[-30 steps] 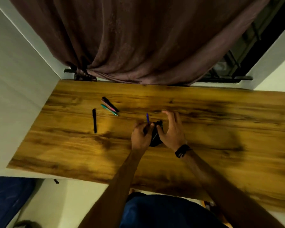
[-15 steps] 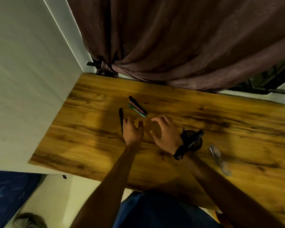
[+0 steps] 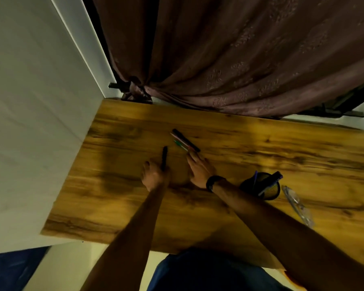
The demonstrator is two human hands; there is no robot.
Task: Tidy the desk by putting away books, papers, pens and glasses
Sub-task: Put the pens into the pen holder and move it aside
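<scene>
Now I collect the loose pens: my left fingers (image 3: 163, 168) close on the black pen (image 3: 164, 157) lying on the table (image 3: 261, 148), my right fingers (image 3: 194, 157), open, touch the three pens (image 3: 185, 141) beside. Next, I should carry them to the pen holder (image 3: 261, 186) near my right wrist.

One head-worn wide-angle camera looks steeply down and forward from close above the wooden desk (image 3: 261, 148). It faces the curtain (image 3: 229, 59) behind; forearms enter from the bottom edge.
</scene>
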